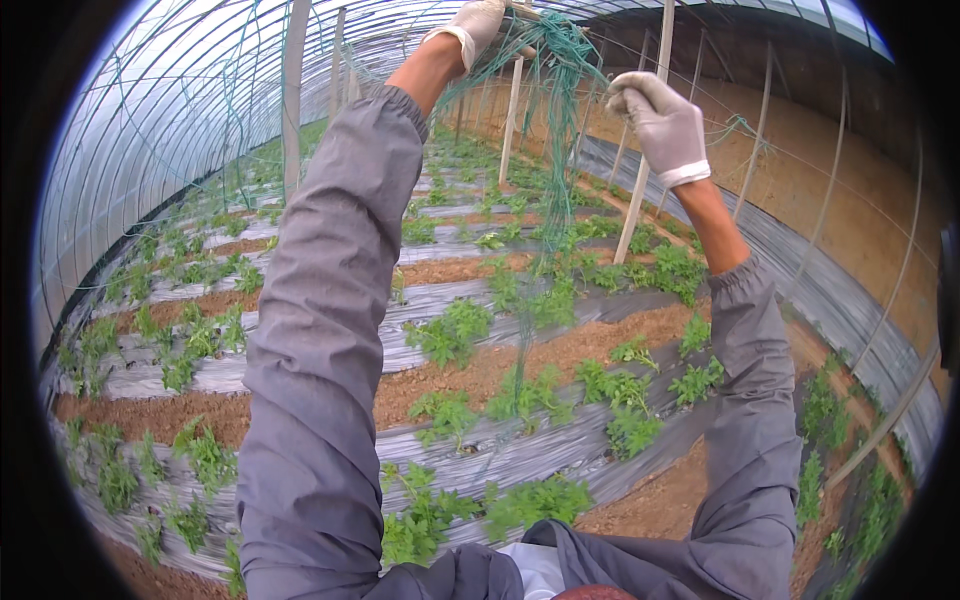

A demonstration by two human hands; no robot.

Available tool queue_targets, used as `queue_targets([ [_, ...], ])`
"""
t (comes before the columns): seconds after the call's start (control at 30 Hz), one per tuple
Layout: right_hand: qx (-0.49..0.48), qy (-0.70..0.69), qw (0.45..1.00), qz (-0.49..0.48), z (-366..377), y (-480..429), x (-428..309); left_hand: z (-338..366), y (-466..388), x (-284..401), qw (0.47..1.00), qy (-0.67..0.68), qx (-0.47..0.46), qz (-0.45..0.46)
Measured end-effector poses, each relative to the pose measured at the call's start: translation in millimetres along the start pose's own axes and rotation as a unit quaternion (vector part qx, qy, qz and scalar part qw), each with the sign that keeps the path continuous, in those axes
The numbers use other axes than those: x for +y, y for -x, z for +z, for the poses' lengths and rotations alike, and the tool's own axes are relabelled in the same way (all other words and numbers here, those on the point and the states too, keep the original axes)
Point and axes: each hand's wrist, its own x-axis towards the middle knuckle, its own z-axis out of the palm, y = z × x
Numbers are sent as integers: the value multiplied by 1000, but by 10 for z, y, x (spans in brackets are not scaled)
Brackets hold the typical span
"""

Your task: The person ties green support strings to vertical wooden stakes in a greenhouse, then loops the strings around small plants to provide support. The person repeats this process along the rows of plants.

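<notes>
Both arms are raised, and each hand wears a pale glove. My left hand (478, 28), at the top edge of the picture, is closed at a tangled bundle of green twine (559, 45); parts of wooden sticks show beside it. The bundle hangs down in long loose strands over the plants. To the right of the bundle, my right hand (660, 124) pinches a strand drawn out from it, its thumb and fingertips together. What my left fingers wrap around is partly hidden.
Rows of leafy green plants (450, 330) grow through plastic mulch film (427, 300), with bare soil between. Upright posts (294, 97) stand left and ahead, one leaning post (637, 187) near my right hand. More twine hangs at the left; an earthen wall (847, 202) runs along the right.
</notes>
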Motion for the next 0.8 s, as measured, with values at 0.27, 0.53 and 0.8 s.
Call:
queue_targets([
  [0.27, -374, 151, 908, -113, 221, 940, -581, 99, -14, 30, 997, -32, 63, 19],
  [0.53, 59, 259, 943, -200, 37, -1289, -31, 99, 37, -63, 998, 13, 52, 21],
  [0.8, -215, 341, 892, -205, 350, -1668, -314, 65, 93, -190, 997, 3, 75, 7],
])
